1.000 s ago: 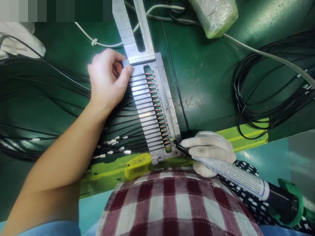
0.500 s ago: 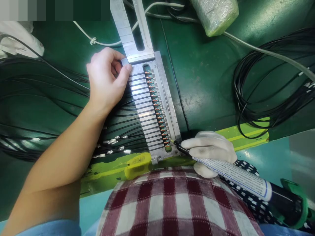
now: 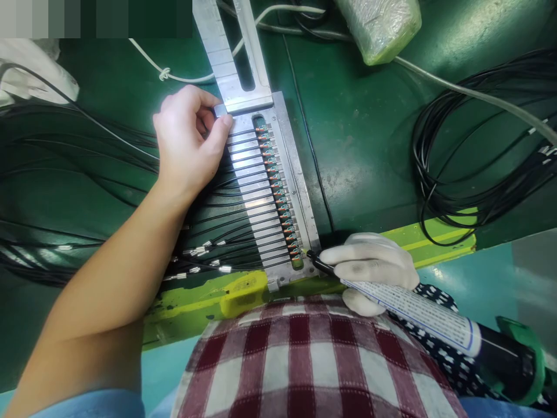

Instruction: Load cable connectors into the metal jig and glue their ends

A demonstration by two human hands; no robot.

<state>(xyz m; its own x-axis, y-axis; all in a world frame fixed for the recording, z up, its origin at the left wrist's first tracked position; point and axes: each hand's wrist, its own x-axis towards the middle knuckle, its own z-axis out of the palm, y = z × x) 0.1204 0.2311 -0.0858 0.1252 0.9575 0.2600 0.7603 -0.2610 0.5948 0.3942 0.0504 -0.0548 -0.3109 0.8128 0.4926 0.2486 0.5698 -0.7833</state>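
My bare left hand [image 3: 187, 139] pinches the upper left corner of a metal fixture [image 3: 256, 220], thumb on top and fingers curled at its edge. Small green circuit boards [image 3: 278, 191] sit in a row along the fixture's slot, each with a black cable running off to the left. In a white glove, my right hand [image 3: 374, 270] grips a long dispenser tube [image 3: 418, 310] with a printed white label and a black tapered nozzle. Its tip is at the fixture's lower right edge, close to the lowest boards; whether it touches cannot be made out.
The fixture's slotted metal lid [image 3: 235, 52] is swung up at the far end. Coiled black cables [image 3: 435, 151] lie right; loose cables [image 3: 52, 145] spread left. A plastic-wrapped block [image 3: 383, 29] stands at the back. A yellow-green strip [image 3: 183, 307] edges the green table.
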